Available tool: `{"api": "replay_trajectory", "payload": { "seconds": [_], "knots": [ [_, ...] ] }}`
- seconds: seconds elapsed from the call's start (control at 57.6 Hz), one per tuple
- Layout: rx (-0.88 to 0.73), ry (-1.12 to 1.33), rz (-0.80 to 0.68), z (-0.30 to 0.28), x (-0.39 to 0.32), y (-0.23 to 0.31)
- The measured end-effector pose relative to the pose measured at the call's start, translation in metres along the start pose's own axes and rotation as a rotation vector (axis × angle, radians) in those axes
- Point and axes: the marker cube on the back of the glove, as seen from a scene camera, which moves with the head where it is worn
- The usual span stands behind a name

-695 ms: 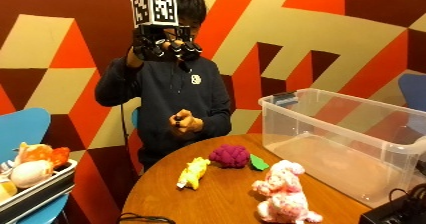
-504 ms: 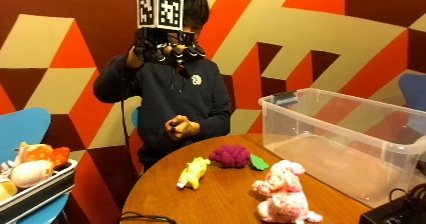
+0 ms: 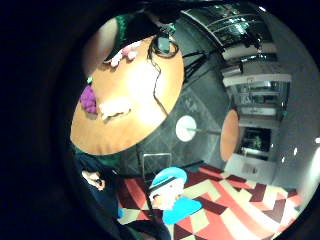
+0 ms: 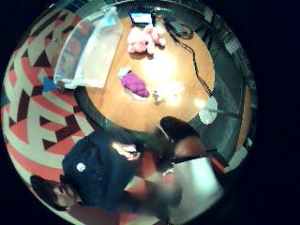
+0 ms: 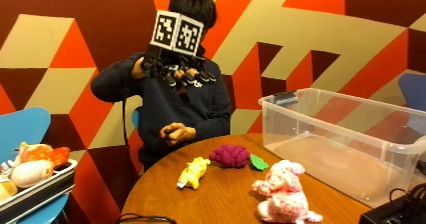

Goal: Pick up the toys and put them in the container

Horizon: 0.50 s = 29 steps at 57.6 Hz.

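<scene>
Hovering at face height, the gloved right hand (image 5: 174, 69) has barely shifted; its fingers seem loosely curled, grasping nothing. On the table (image 5: 219, 199), purple toy (image 5: 229, 155), yellow toy (image 5: 192, 172) and pink toy (image 5: 285, 191) lie untouched; the container (image 5: 346, 139) at three o'clock is empty.

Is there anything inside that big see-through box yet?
The clear container looks empty; its bare floor shows through the walls. The purple toy, yellow toy and pink plush lie on the table.

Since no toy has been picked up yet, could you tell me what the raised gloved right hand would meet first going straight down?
Probably the round wooden table, near the yellow plush toy; depth is unclear.
</scene>
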Motion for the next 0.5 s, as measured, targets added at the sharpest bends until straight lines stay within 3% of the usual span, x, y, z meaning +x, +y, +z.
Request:
{"api": "replay_trajectory", "payload": {
  "seconds": [0.278, 0.504],
  "knots": [
    [-0.202, 0.064, -0.024, 0.103, 0.005, -0.056],
    [-0.341, 0.086, -0.078, 0.162, -0.014, -0.072]
  ]
}}
